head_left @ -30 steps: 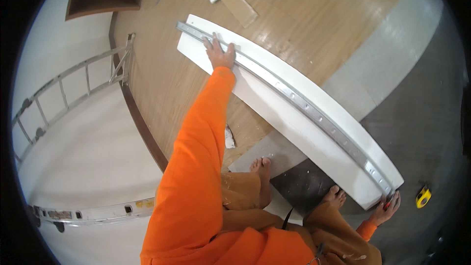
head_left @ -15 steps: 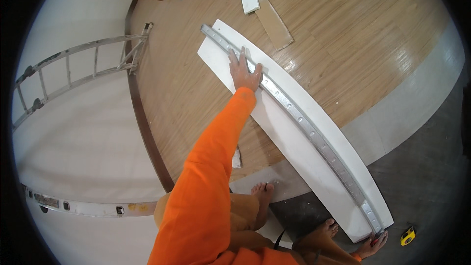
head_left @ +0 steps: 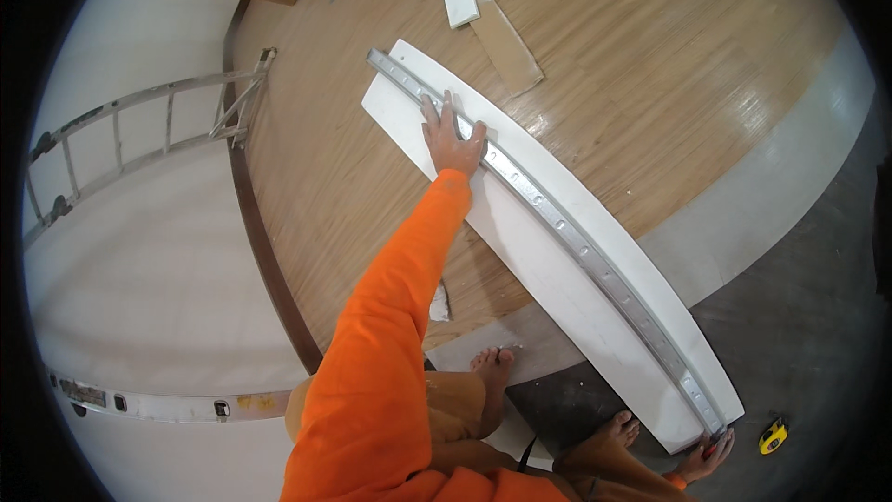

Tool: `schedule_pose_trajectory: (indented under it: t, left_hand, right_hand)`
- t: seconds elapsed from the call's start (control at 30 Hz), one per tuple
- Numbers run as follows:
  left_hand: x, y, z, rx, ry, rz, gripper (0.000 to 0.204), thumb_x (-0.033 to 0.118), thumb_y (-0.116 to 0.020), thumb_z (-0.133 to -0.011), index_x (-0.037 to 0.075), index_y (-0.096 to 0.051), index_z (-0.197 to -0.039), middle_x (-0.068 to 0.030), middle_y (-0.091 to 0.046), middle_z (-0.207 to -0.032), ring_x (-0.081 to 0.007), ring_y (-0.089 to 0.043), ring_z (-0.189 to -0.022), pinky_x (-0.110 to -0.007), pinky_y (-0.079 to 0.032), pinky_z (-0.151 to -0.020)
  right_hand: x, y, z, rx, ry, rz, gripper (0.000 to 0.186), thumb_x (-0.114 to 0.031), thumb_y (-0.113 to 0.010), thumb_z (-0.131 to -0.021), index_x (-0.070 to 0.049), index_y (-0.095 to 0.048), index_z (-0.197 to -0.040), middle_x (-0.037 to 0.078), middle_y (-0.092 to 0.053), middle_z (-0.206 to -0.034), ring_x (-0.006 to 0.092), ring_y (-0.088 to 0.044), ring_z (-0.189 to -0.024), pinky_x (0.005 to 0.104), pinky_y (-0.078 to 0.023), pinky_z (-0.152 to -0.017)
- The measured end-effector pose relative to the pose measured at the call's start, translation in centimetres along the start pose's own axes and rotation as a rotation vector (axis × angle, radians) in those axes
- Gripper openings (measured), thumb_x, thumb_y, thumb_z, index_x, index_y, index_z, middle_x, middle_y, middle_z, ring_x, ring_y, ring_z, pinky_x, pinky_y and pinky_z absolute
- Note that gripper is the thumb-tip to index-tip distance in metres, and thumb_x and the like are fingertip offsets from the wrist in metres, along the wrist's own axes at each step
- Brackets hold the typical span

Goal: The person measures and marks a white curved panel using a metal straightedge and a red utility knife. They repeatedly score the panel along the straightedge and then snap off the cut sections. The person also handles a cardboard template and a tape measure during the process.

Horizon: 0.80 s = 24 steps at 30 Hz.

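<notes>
On white board (head_left: 520, 251), left hand (head_left: 451, 139)

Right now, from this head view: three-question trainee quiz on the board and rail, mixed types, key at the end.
1. True or false: the left hand presses flat on the long perforated metal rail.
2. The rail lies on: A) a long white board B) the aluminium ladder C) bare concrete.
3. What small yellow thing lies near the right hand?

Key: 1 true; 2 A; 3 a yellow tape measure.
</notes>
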State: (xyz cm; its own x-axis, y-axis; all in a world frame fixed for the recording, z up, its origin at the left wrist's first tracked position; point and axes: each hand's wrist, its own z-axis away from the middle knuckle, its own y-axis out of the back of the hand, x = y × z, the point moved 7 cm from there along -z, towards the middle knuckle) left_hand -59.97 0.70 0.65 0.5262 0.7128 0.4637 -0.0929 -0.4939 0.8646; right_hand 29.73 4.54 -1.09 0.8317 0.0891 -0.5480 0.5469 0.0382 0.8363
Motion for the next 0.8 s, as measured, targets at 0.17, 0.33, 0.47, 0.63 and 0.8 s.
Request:
schedule_pose_trajectory:
  t: [0.17,0.33,0.47,0.63,0.8]
  left_hand:
    - [0.1,-0.1,0.2,0.004,0.031,0.041,0.084,0.034,-0.073,-0.081,0.014,-0.044,-0.157,-0.0226,-0.019,-0.17,-0.0402,-0.019,-0.156,-0.051,-0.015,-0.127]
    - [0.2,-0.2,0.2,0.001,0.018,0.015,0.084,0.034,-0.073,-0.081,0.015,-0.044,-0.157,-0.0212,-0.019,-0.17,-0.0419,-0.018,-0.156,-0.052,-0.014,-0.127]
    - [0.0,-0.2,0.3,-0.001,-0.003,-0.007,0.083,0.035,-0.073,-0.082,0.015,-0.043,-0.157,-0.0218,-0.018,-0.17,-0.0426,-0.017,-0.157,-0.052,-0.013,-0.127]
    - [0.2,-0.4,0.4,-0.014,-0.017,-0.031,0.083,0.035,-0.073,-0.083,0.015,-0.043,-0.158,-0.0223,-0.018,-0.17,-0.0428,-0.016,-0.157,-0.053,-0.012,-0.127]
    - [-0.5,-0.4,0.3,-0.038,-0.003,-0.065,0.084,0.036,-0.072,-0.083,0.015,-0.041,-0.158,-0.0233,-0.016,-0.17,-0.0456,-0.016,-0.156,-0.055,-0.012,-0.127]
  right_hand:
    - [-0.9,0.0,-0.1,0.016,-0.022,0.004,0.049,-0.001,-0.073,-0.091,0.002,-0.061,-0.139,0.022,-0.057,-0.146,0.0367,-0.054,-0.135,0.0452,-0.046,-0.11]
    - [0.4,0.0,0.3,0.016,-0.054,-0.018,0.05,-0.001,-0.073,-0.091,0.002,-0.06,-0.139,0.022,-0.057,-0.146,0.0369,-0.054,-0.136,0.0459,-0.046,-0.111]
    - [0.0,0.0,0.0,0.003,-0.035,0.027,0.051,-0.003,-0.073,-0.09,0.002,-0.061,-0.139,0.022,-0.057,-0.146,0.0374,-0.054,-0.135,0.0465,-0.045,-0.112]
    - [-0.2,0.2,0.0,0.006,-0.025,0.038,0.05,-0.004,-0.073,-0.09,0.002,-0.061,-0.138,0.022,-0.057,-0.146,0.0378,-0.054,-0.136,0.0469,-0.044,-0.112]
    - [-1.7,-0.1,0.0,0.002,0.023,0.042,0.049,-0.004,-0.072,-0.092,0.002,-0.061,-0.139,0.02,-0.058,-0.146,0.0366,-0.053,-0.136,0.0454,-0.044,-0.113]
